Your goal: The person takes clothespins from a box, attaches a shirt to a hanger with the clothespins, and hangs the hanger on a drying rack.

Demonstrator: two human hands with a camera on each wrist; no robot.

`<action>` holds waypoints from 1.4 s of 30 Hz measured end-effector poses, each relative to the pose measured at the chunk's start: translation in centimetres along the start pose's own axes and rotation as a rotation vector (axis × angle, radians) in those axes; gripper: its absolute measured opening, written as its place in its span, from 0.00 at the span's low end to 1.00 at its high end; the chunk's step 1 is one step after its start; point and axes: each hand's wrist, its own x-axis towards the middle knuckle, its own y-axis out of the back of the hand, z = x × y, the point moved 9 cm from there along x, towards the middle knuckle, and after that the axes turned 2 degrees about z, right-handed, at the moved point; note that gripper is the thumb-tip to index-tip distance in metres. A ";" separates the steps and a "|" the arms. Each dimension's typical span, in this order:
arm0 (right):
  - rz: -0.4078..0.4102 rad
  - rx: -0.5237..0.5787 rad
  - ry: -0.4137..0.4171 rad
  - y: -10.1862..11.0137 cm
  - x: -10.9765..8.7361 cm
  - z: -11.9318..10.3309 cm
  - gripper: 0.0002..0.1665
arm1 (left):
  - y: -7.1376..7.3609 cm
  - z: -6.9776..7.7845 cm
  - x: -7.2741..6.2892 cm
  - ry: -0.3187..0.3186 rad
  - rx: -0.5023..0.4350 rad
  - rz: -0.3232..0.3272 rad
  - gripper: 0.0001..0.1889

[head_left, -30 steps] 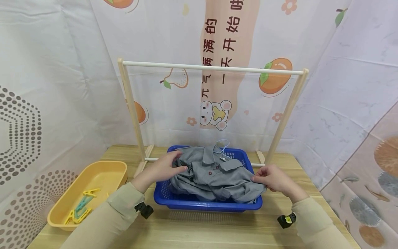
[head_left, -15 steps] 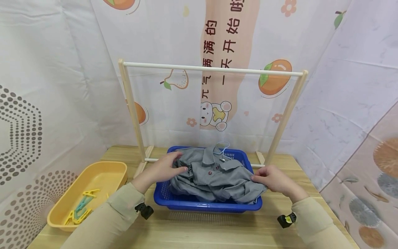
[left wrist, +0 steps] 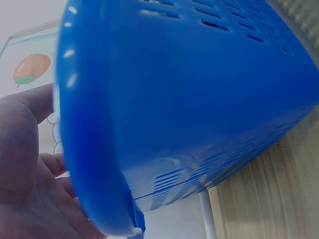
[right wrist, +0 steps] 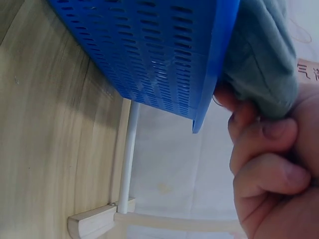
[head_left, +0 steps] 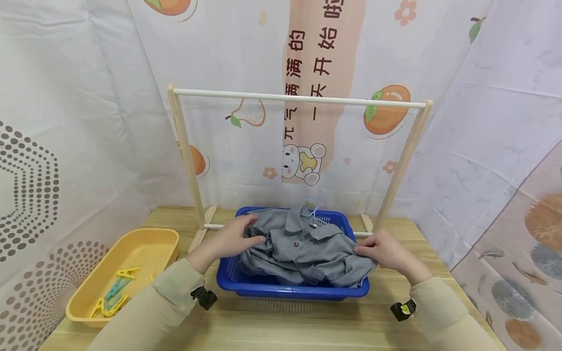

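A crumpled grey button-up shirt (head_left: 303,248) lies in a blue plastic basket (head_left: 298,291). The thin hook of a light-coloured hanger (head_left: 313,204) sticks up behind its collar. On the left, my left hand (head_left: 230,241) rests at the shirt's side over the basket rim, thumb and fingers spread apart; in the left wrist view the basket wall (left wrist: 199,89) hides the fingertips. My right hand (head_left: 388,251) pinches the shirt's right side between thumb and fingers. The right wrist view has those curled fingers (right wrist: 269,174) against the grey cloth (right wrist: 261,59) beside the rim.
Behind the basket stands a wooden rack with a white top rail (head_left: 298,97). A yellow tub (head_left: 149,248) at the left holds several yellow and teal clothes pegs (head_left: 115,290). Printed curtains (head_left: 246,53) surround the wooden table (head_left: 272,331).
The view has shifted very slightly. Both hands, the shirt and the basket stay where they were.
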 end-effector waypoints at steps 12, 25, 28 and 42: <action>0.008 -0.231 -0.040 0.4 0.5 -1.2 0.14 | 0.1 0.2 0.0 -0.008 0.009 0.000 0.38; 0.037 -0.222 -0.072 1.1 0.2 -1.7 0.15 | 0.3 0.4 -0.2 -0.006 0.003 0.000 0.38; 0.064 -0.187 -0.084 1.4 0.1 -1.6 0.13 | 0.5 0.4 -0.3 -0.005 -0.003 0.009 0.39; 0.192 -0.213 0.007 2.9 -0.5 -2.7 0.10 | 1.9 0.6 -0.3 -0.020 -0.017 0.097 0.33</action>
